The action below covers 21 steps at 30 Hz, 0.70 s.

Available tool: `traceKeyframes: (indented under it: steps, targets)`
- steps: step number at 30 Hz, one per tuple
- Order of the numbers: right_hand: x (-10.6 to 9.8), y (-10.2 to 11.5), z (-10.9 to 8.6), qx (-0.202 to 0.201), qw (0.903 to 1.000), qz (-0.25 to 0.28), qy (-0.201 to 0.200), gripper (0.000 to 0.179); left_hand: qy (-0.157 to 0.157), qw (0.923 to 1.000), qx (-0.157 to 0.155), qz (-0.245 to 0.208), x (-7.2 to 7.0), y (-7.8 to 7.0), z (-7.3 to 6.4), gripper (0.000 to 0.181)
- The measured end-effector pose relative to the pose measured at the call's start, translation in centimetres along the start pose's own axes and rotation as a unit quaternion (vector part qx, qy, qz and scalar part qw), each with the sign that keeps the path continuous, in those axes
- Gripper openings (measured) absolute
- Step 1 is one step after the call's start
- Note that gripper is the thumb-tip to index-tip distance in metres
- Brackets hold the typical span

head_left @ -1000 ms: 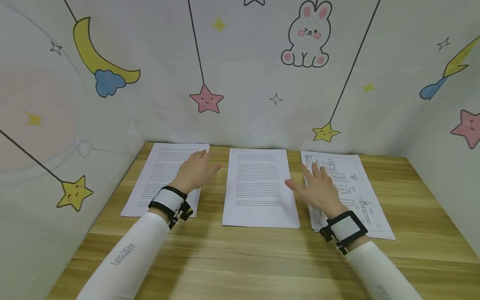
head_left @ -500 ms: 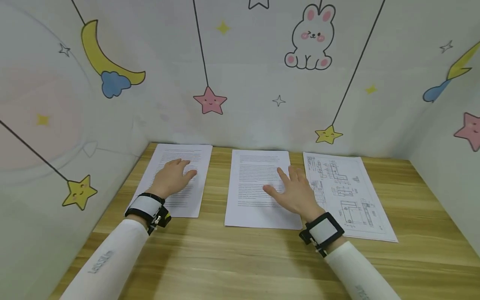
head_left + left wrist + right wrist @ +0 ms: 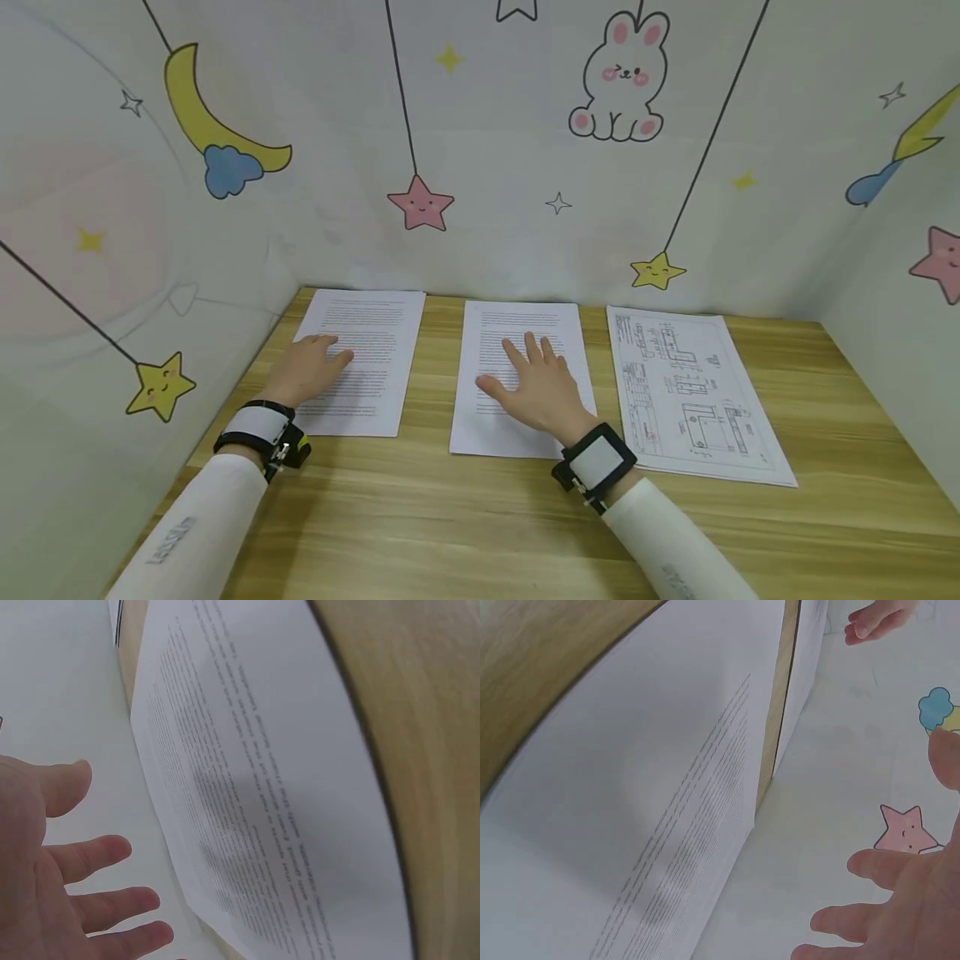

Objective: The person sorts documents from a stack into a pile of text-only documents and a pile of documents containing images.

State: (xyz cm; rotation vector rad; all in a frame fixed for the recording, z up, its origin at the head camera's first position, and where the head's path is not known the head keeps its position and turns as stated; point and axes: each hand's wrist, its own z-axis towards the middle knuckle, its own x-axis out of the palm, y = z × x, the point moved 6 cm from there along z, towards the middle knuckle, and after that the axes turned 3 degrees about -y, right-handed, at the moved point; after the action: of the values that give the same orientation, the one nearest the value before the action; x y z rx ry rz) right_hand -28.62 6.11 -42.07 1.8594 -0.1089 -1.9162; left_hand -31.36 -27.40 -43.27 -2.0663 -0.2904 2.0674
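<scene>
Three stacks of printed paper lie side by side on a wooden table. My left hand (image 3: 306, 368) hovers over the left edge of the left text stack (image 3: 375, 375), its fingers extended and holding nothing. In the left wrist view the left fingers (image 3: 112, 907) stand apart from the page. Above the middle text stack (image 3: 487, 433) my right hand (image 3: 542, 390) is spread, also holding nothing; the right wrist view shows a gap between it and the sheet. The right stack (image 3: 705, 400), with technical drawings on top, lies untouched by either hand.
The wooden table (image 3: 450, 533) meets a white cloth wall (image 3: 495, 250) printed with stars, a moon and a rabbit. Similar walls stand at left and right. Each wrist wears a black strap with a white plate, such as the right wristband (image 3: 598, 463).
Both hands have moved left. My left hand went from the left stack's right edge to its left edge; my right hand went from the drawings to the middle stack. The papers stay put.
</scene>
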Motion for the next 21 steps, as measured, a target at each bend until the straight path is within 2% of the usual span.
traceKeyframes:
  steps: [5, 10, 15, 21]
  targets:
    - [1.2, 2.0, 0.2, -0.013, 0.9998, 0.002, 0.012, 0.084, 0.011, 0.9990, -0.044, 0.004, 0.3, 1.8, 0.0, 0.070]
    - [2.8, 4.4, 0.2, -0.048, 0.9983, -0.003, 0.035, 0.082, 0.025, 0.9951, -0.095, 0.011, 0.9, 3.3, -0.2, 0.083]
    - [4.6, 6.9, 0.5, -0.091, 0.9929, -0.012, 0.075, 0.076, 0.039, 0.9922, -0.116, 0.023, 1.5, 3.8, -0.5, 0.090]
    - [6.2, 9.7, 0.6, -0.125, 0.9850, -0.022, 0.117, 0.068, 0.049, 0.9908, -0.124, 0.024, 2.3, 4.2, -0.4, 0.096]
